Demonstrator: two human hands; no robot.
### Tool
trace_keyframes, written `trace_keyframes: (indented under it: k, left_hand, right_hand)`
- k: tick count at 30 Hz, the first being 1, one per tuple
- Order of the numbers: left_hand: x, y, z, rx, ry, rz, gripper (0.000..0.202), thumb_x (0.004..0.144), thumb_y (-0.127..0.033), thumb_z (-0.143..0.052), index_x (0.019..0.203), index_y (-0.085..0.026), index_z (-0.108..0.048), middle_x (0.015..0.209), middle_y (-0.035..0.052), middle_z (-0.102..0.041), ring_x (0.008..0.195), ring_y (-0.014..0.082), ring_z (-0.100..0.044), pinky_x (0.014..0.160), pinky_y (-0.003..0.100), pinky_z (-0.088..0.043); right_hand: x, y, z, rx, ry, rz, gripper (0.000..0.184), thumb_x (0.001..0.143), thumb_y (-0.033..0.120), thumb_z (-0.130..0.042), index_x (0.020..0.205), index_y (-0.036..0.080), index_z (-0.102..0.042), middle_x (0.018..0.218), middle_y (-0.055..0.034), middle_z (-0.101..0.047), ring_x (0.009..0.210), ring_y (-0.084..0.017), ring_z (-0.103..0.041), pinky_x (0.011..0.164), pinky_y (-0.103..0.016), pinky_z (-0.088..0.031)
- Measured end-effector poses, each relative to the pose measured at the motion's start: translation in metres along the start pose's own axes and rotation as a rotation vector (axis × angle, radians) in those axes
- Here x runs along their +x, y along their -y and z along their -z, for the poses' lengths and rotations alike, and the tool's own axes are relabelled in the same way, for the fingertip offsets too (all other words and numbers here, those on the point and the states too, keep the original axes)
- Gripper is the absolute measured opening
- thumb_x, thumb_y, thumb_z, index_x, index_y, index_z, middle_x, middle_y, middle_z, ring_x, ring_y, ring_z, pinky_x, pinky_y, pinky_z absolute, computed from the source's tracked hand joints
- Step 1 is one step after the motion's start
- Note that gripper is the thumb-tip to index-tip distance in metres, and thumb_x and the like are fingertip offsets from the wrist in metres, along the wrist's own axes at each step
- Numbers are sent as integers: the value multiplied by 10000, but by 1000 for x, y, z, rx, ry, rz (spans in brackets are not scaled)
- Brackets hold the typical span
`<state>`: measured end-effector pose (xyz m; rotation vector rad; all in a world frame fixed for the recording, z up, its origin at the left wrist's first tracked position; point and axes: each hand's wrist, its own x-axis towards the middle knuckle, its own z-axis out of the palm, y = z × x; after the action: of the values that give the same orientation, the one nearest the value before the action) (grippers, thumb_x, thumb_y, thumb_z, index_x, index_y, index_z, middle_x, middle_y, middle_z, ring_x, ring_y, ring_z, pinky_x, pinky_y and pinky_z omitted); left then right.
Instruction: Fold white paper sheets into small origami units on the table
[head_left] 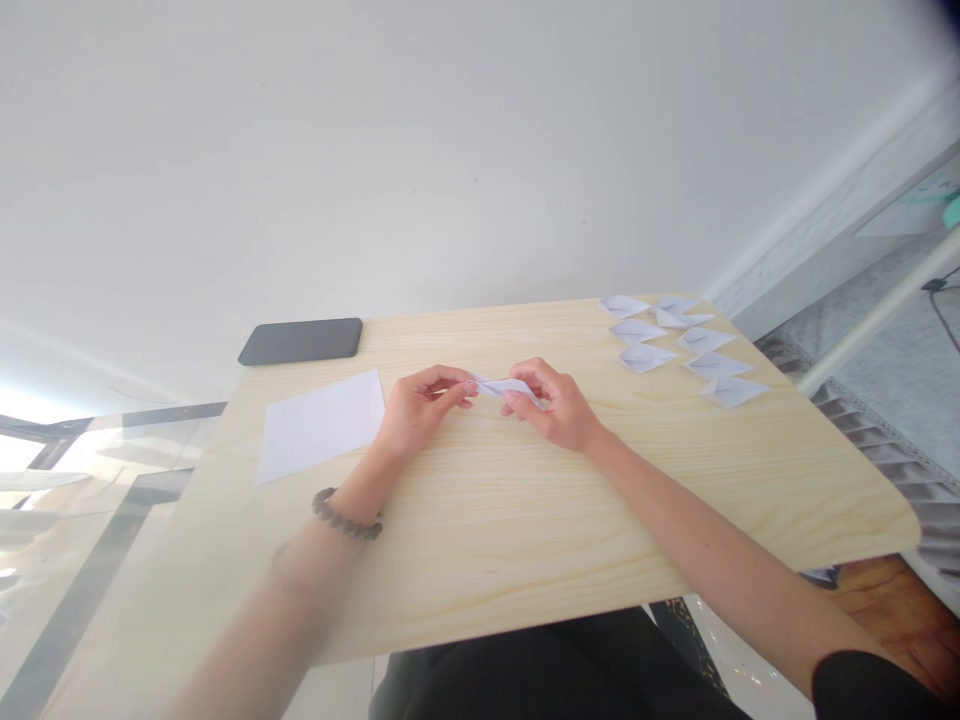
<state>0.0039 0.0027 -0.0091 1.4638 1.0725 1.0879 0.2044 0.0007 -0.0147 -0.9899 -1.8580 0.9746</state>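
A small folded piece of white paper [501, 386] is stretched between my two hands, just above the middle of the wooden table [480, 540]. My left hand [424, 402] pinches its left end between thumb and fingers. Its right end is gripped by my right hand [555, 400], with the thumb on top. The paper looks narrow and slightly twisted, and my fingers cover both of its ends. Close to my left hand lies a flat sheet of white paper [322, 425].
At the right back of the table sit several folded paper boats [646, 357] in loose rows. A dark phone [301, 342] lies at the back left edge. Behind the table rises a white wall [450, 150]. The table's rounded corner [904, 525] is at right.
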Motion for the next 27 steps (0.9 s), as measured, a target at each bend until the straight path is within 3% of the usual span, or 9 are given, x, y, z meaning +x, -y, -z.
trace_keyframes:
  k: [5, 11, 17, 22, 27]
  left_hand:
    - [-1, 0, -1, 37, 61, -53, 214, 829, -335, -523, 876, -139, -595, 832, 56, -640, 732, 135, -600, 673, 273, -504]
    - [-1, 3, -3, 20, 104, -88, 144, 836, -299, -514, 885, -164, -517, 821, 27, -582, 709, 125, -598, 626, 262, -500]
    - [-1, 2, -4, 89, 37, -108, 142, 816, -288, -534, 879, -160, -537, 958, 68, -616, 798, 148, -609, 647, 274, -524]
    - [-5, -5, -5, 260, -61, -215, 124, 806, -266, -534, 874, -168, -569, 1078, 78, -599, 865, 163, -612, 657, 268, -537]
    - [-7, -11, -5, 443, -17, -317, 153, 813, -223, -499, 908, -179, -612, 1096, 76, -606, 948, 166, -583, 686, 249, -519]
  right_hand:
    - [1, -2, -1, -75, 4, 79, 124, 805, 257, -520, 919, 209, -525, 748, 7, -628, 655, -110, -593, 612, -228, -453]
    - [1, -2, 1, -169, -12, 130, 123, 800, 259, -536, 899, 192, -566, 748, -2, -643, 633, -101, -556, 572, -213, -400]
    - [0, -1, 0, -159, -26, 61, 165, 818, 289, -515, 944, 189, -551, 756, -12, -659, 594, -105, -574, 550, -217, -405]
    - [-1, 2, -1, -145, -39, 30, 162, 824, 310, -508, 937, 197, -534, 758, -15, -673, 584, -113, -594, 577, -233, -438]
    - [-2, -1, -2, -106, -71, 13, 196, 828, 320, -502, 980, 196, -514, 777, -26, -680, 643, -135, -638, 588, -237, -458]
